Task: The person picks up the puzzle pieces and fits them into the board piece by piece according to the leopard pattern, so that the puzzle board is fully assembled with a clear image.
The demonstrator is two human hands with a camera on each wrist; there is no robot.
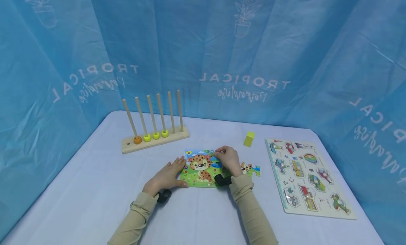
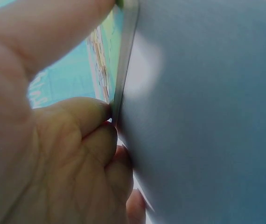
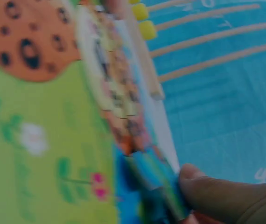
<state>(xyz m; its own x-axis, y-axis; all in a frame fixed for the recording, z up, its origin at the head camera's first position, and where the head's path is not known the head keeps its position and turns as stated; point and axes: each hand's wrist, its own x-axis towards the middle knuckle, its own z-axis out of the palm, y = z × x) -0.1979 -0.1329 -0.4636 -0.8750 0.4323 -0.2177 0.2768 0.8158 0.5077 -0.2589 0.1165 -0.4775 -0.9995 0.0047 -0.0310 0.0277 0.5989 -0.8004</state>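
Observation:
A jigsaw puzzle [image 1: 199,167] with a spotted cub on green grass lies on the table. My left hand [image 1: 168,176] rests against its left side, fingers and thumb spread along the edge; in the left wrist view the fingertips touch the board's rim [image 2: 127,60]. At the upper right of the picture my right hand [image 1: 229,161] pinches a puzzle piece [image 3: 158,182] between thumb and finger, blurred in the right wrist view. Further right lie loose joined-looking puzzle pieces [image 1: 253,169], partly hidden by the right wrist.
Behind the puzzle, to the left, stands a wooden peg rack [image 1: 174,134] with orange and yellow beads. A small yellow-green folded piece [image 1: 249,138] lies at the back right. The right side holds a knob puzzle board [image 1: 301,199] with vehicle pictures. Blue curtains [image 1: 203,55] surround the table.

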